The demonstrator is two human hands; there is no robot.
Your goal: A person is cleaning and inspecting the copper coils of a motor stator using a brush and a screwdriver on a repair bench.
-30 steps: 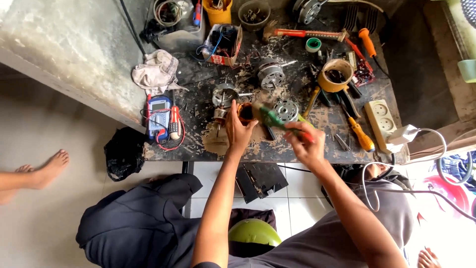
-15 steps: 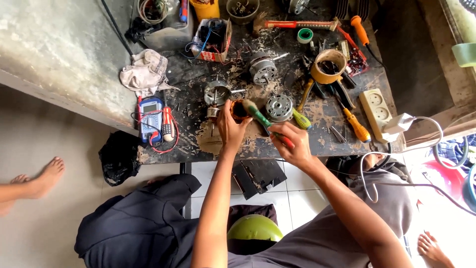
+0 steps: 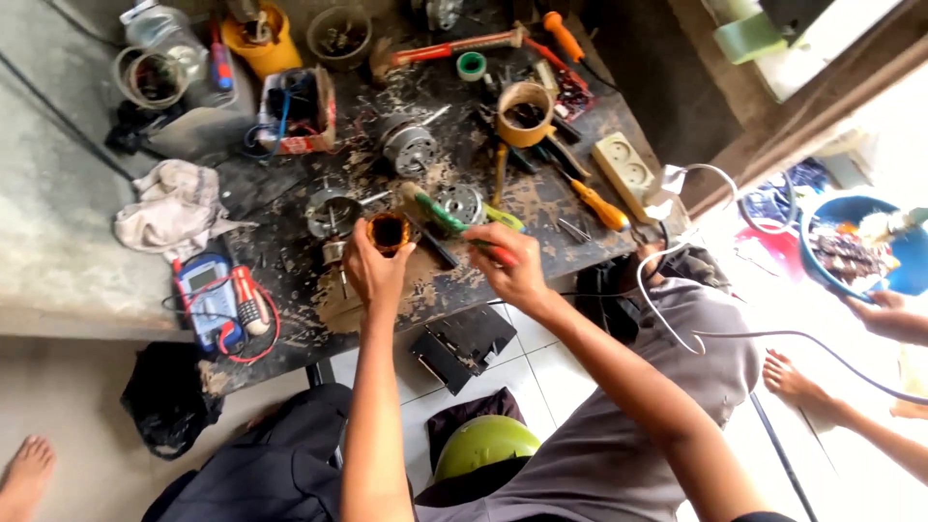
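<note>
My left hand [image 3: 372, 271] grips a round copper-wound motor coil [image 3: 389, 232] just above the dirty dark workbench [image 3: 290, 280]. My right hand [image 3: 512, 266] holds a green-and-red handled tool [image 3: 447, 218] whose far end points toward the coil from the right. Both forearms reach up from the bottom of the head view. Just beyond the hands lie round metal motor parts [image 3: 333, 210], one more of them [image 3: 460, 202] under the tool.
A blue multimeter [image 3: 208, 302] with red leads lies at the bench's left, beside a rag [image 3: 172, 211]. Screwdrivers [image 3: 592, 201], a tape roll [image 3: 524, 111], a socket strip [image 3: 626, 172] and tubs crowd the back. Another person's hand [image 3: 884, 311] and feet [image 3: 802, 379] are at right, a bare foot [image 3: 24, 469] at left.
The view has shifted and closed in on the bench. Both hands keep their grip; the coil and the tool stay together above the bench.
</note>
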